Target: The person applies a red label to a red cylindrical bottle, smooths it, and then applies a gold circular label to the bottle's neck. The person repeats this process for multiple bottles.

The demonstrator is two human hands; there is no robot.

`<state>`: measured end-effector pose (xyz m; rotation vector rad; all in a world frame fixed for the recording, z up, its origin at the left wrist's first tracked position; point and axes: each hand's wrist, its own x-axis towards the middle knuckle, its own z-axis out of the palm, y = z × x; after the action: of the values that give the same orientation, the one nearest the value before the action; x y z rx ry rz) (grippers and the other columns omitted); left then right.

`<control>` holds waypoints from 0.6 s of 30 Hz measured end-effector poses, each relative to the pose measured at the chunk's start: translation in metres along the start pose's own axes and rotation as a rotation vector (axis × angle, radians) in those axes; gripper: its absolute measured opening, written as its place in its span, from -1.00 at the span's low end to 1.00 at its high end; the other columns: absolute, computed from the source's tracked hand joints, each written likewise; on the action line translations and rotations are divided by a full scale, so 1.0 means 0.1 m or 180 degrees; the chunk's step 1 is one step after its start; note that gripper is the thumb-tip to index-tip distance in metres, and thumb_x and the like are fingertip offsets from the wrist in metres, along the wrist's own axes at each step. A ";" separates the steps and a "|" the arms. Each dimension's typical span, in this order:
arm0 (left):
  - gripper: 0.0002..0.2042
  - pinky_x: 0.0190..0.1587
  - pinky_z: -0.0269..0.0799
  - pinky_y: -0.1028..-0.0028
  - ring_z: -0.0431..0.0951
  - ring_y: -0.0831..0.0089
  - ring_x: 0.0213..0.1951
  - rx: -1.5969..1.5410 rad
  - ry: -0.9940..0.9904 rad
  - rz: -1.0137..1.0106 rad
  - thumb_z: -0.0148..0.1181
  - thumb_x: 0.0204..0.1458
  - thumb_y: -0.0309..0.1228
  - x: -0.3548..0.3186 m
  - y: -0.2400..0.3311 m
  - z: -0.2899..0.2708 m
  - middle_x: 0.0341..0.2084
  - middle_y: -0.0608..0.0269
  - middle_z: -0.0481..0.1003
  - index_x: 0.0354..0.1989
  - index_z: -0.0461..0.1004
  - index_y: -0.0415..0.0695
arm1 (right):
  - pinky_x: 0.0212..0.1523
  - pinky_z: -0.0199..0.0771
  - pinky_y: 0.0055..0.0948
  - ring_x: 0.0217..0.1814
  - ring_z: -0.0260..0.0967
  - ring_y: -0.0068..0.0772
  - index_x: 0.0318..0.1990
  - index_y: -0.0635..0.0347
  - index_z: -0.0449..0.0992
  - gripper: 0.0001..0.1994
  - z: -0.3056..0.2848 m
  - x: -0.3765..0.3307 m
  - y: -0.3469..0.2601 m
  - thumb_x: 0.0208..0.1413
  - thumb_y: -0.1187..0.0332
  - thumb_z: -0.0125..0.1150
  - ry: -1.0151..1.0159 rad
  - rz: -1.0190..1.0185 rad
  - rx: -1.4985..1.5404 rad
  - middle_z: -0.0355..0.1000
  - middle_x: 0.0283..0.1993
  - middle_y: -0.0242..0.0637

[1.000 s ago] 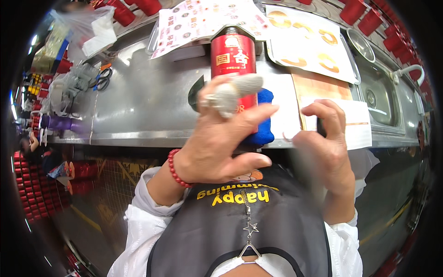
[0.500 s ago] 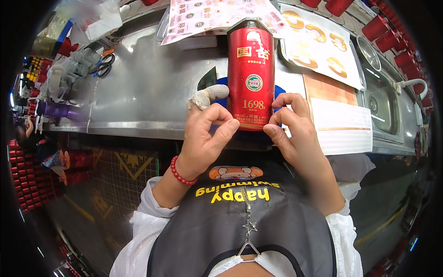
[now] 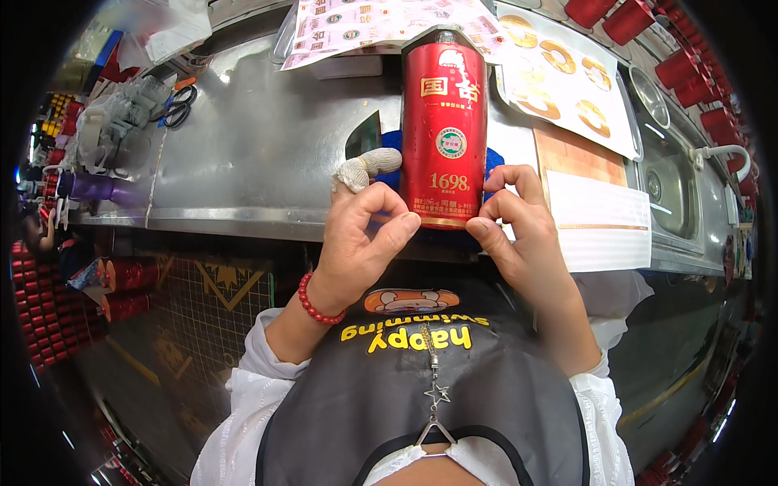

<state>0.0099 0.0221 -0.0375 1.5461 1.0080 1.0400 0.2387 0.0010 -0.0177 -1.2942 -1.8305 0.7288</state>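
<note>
A red bottle (image 3: 444,105) with gold lettering and a round green-and-white emblem lies with its base toward me and its neck pointing away. A blue cloth (image 3: 391,144) shows beneath it on both sides. My left hand (image 3: 366,231) touches the near left corner of the base, thumb and forefinger pinched together; a white knitted cover sits on one finger. At the near right corner is my right hand (image 3: 519,223), its thumb and forefinger closed. Between the two pinches a narrow gold band (image 3: 444,222) runs along the base. Whether the fingers grip its ends cannot be told.
Beyond the bottle lie a pink printed sheet (image 3: 352,24) and a white sheet with gold labels (image 3: 596,77). A wooden board (image 3: 582,154) and white foam sheet (image 3: 601,212) are at right, beside a steel sink (image 3: 673,190). Scissors (image 3: 178,105) rest on the steel counter (image 3: 259,138).
The view has shifted slightly. Both hands keep their places at the bottle's base, and a little more of the gold band shows between them.
</note>
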 end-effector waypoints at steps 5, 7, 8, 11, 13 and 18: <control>-0.87 -0.07 0.45 0.49 0.39 0.42 -0.01 -0.0011 0.0041 0.0082 0.30 0.10 -0.42 0.00 0.02 0.01 0.16 -0.03 0.31 -0.40 0.51 -0.18 | 0.02 0.30 -0.20 -0.01 0.27 -0.07 -0.39 0.22 0.47 -0.83 -0.01 0.00 0.01 0.07 0.40 0.38 -0.0008 -0.0003 0.0017 0.33 -0.13 -0.13; -0.87 -0.07 0.45 0.49 0.39 0.41 0.00 -0.0029 0.0060 0.0094 0.30 0.10 -0.41 0.00 0.00 0.01 0.16 -0.02 0.31 -0.41 0.51 -0.17 | 0.01 0.30 -0.20 -0.02 0.27 -0.06 -0.39 0.23 0.47 -0.83 -0.01 0.00 0.00 0.07 0.40 0.38 -0.0005 0.0017 0.0042 0.32 -0.14 -0.12; -0.87 -0.07 0.45 0.50 0.39 0.40 0.01 -0.0036 0.0070 0.0101 0.30 0.10 -0.41 0.00 -0.01 0.01 0.16 -0.02 0.31 -0.41 0.51 -0.17 | 0.01 0.30 -0.20 -0.02 0.27 -0.06 -0.39 0.23 0.47 -0.83 0.00 0.00 0.00 0.06 0.40 0.38 0.0003 0.0003 0.0018 0.32 -0.14 -0.13; -0.87 -0.08 0.44 0.51 0.39 0.42 -0.01 0.0075 0.0093 0.0246 0.29 0.10 -0.42 0.01 -0.05 0.01 0.15 -0.02 0.32 -0.41 0.50 -0.17 | 0.01 0.30 -0.20 -0.02 0.27 -0.06 -0.40 0.23 0.47 -0.82 0.01 0.01 0.01 0.06 0.39 0.39 0.0021 -0.0018 -0.0029 0.32 -0.15 -0.13; -0.87 -0.09 0.43 0.51 0.39 0.44 -0.03 0.0093 0.0018 0.0166 0.29 0.09 -0.43 0.01 -0.01 0.00 0.14 -0.03 0.33 -0.42 0.50 -0.17 | 0.00 0.30 -0.20 -0.03 0.27 -0.06 -0.40 0.23 0.47 -0.82 0.01 0.00 0.02 0.06 0.39 0.39 0.0027 -0.0005 -0.0032 0.32 -0.15 -0.13; -0.87 0.07 0.26 0.45 0.30 0.45 0.06 0.0126 -0.0090 0.0048 0.28 0.11 -0.42 0.01 0.02 -0.01 0.22 -0.03 0.26 -0.41 0.48 -0.17 | 0.00 0.30 -0.20 -0.03 0.27 -0.06 -0.40 0.23 0.47 -0.81 0.01 0.01 0.02 0.06 0.38 0.39 0.0021 0.0015 -0.0023 0.31 -0.15 -0.13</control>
<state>0.0091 0.0235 -0.0356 1.5987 1.0043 1.0114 0.2386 0.0022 -0.0200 -1.3045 -1.8271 0.7202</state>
